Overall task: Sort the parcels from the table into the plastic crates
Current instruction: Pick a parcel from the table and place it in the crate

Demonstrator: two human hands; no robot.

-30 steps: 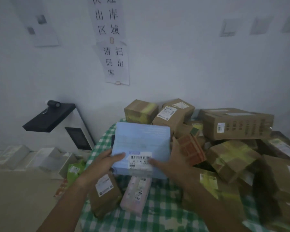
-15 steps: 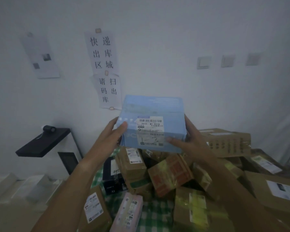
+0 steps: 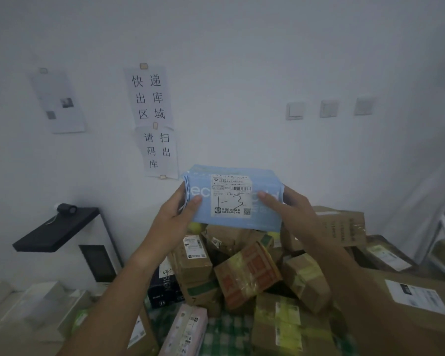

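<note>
I hold a light blue parcel (image 3: 263,214) up in front of the wall, its white shipping label facing me with "1-3" handwritten on it. My left hand (image 3: 176,214) grips its left end, thumb on the front face. My right hand (image 3: 290,211) grips its right end the same way. Below lies a heap of brown cardboard parcels (image 3: 247,276) with yellow tape on a green checked table (image 3: 226,332). A pink parcel (image 3: 188,330) lies at the front. No plastic crate is in view.
A black-topped scanner stand (image 3: 62,227) stands left of the table by the wall. Pale boxes (image 3: 36,307) sit low at the left. Large cartons (image 3: 421,304) fill the right side. Paper signs (image 3: 152,119) and switches (image 3: 329,109) hang on the wall.
Both hands lifted the blue parcel off the pile and tipped it so its label faces me. My view has risen toward the wall.
</note>
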